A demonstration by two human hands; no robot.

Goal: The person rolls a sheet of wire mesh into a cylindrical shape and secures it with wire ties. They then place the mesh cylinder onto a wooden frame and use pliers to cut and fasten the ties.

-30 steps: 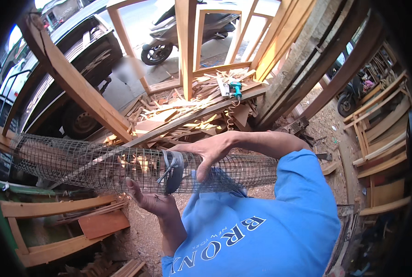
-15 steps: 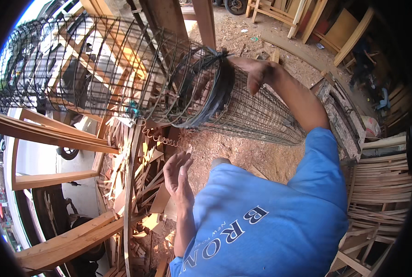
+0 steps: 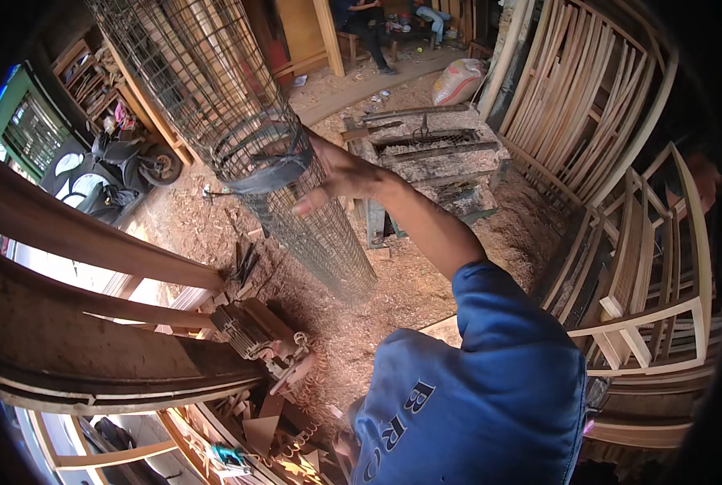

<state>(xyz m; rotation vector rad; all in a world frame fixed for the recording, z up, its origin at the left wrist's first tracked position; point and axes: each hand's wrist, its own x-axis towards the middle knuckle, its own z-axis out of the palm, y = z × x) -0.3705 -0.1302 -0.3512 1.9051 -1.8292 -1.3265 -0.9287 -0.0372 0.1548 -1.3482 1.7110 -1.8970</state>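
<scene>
Wire mesh roll [image 3: 326, 242] has swung, in the head view, from a shallow slant to a steep one; the camera has turned too. Right hand [image 3: 341, 173] has its grip around the roll beside the dark band [image 3: 273, 173], thumb in front. Roll's lower end lies over the shaving-strewn floor [image 3: 413, 279], contact unclear. Step judged in hand: shifting the roll; next move calls for a firm hold. Left hand, earlier open below the roll, cannot be made out; its grip cannot be told.
</scene>
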